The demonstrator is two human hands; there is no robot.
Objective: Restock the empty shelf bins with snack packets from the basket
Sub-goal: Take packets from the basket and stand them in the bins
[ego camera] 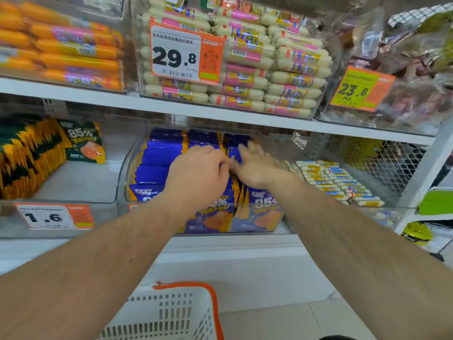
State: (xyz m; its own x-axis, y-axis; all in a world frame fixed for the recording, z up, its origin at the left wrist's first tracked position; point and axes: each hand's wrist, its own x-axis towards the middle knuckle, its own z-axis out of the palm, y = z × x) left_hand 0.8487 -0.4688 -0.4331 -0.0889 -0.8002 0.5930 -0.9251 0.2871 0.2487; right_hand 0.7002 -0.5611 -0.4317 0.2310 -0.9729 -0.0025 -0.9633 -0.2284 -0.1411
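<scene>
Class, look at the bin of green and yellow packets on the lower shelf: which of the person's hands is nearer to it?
Left. The left hand rests on the purple packets, one bin right of the green and yellow packets; the right hand is further right.
</scene>
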